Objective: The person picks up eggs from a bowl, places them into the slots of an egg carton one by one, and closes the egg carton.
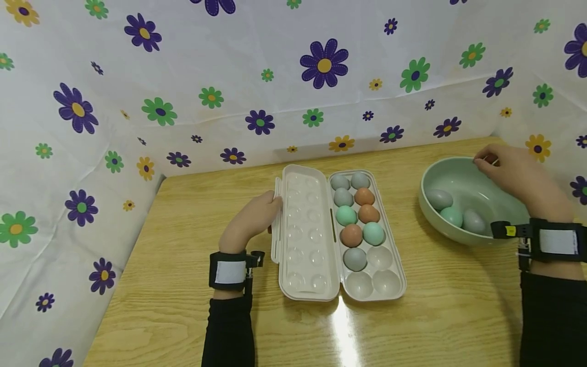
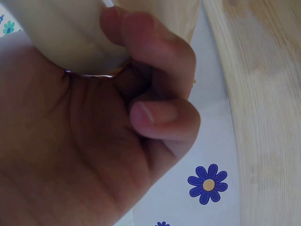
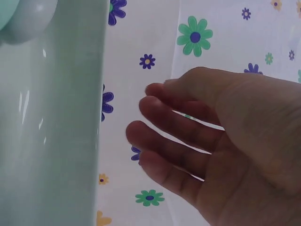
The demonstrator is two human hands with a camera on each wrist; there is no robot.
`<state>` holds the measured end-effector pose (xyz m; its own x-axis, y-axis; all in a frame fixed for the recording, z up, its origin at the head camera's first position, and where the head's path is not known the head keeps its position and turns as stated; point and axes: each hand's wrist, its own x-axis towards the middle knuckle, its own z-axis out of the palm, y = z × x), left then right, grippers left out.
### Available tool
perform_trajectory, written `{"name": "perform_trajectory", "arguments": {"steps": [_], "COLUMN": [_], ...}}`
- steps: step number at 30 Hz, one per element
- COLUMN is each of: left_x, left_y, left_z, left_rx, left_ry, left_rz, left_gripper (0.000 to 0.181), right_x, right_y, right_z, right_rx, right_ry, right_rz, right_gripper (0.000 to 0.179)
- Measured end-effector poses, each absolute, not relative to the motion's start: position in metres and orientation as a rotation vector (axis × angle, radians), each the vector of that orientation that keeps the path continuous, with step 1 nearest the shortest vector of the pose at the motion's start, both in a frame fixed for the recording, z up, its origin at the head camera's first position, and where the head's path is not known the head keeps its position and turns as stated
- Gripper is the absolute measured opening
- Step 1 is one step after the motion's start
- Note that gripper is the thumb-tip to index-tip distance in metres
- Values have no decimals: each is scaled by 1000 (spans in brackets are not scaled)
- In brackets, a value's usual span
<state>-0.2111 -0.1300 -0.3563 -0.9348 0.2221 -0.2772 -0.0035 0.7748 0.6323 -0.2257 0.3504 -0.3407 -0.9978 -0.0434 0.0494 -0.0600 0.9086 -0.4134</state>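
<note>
My left hand [image 1: 251, 219] grips the outer edge of the opened lid of a white plastic egg carton [image 1: 304, 239], its fingers curled at the lid in the left wrist view. In the carton's right half sit several grey, green and brown eggs [image 1: 351, 235], with three bare cups showing at the near end. My right hand [image 1: 518, 171] is over the far right rim of a pale green bowl [image 1: 481, 191], fingers loosely bent with nothing between them. Inside the bowl, toward its left side, lie two grey eggs and one green egg [image 1: 451, 217].
Everything stands on a wooden table [image 1: 183, 285]. A white cloth [image 1: 257, 61] printed with flowers hangs behind the table and along both sides. The bowl stands to the right of the carton, with a strip of tabletop between them.
</note>
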Motion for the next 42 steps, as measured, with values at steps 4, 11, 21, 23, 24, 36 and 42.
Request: {"name": "perform_trajectory", "arguments": {"steps": [4,11,21,23,24,36,42], "left_x": [-211,-209,-209,-210,-210,-212,-211], "left_y": [-129,-129,-130,-130,-129,-129,-130], "left_z": [-356,-355,-356,-355,-355,-356,-356], "left_rx": [187,196,213,217,218,201,187], "left_ry": [2628,2625,2629,2628,2630,2631,2628], "left_rz": [953,955,958,958,956,939,942], "left_gripper": [40,41,41,42,42,41,41], "right_x": [-226,-230,-240,-241,-241,-250,-249], "right_y": [350,347,319,316,315,317,312], "right_z": [-340,-342,-355,-357,-358,-378,-376], "right_rx": [10,54,550,620,652,786,759], "right_ry": [-2983,-3028,-3245,-3259,-3262,-3271,-3310], "right_rz": [587,558,492,496,497,447,461], "right_gripper": [41,41,27,29,31,38,41]}}
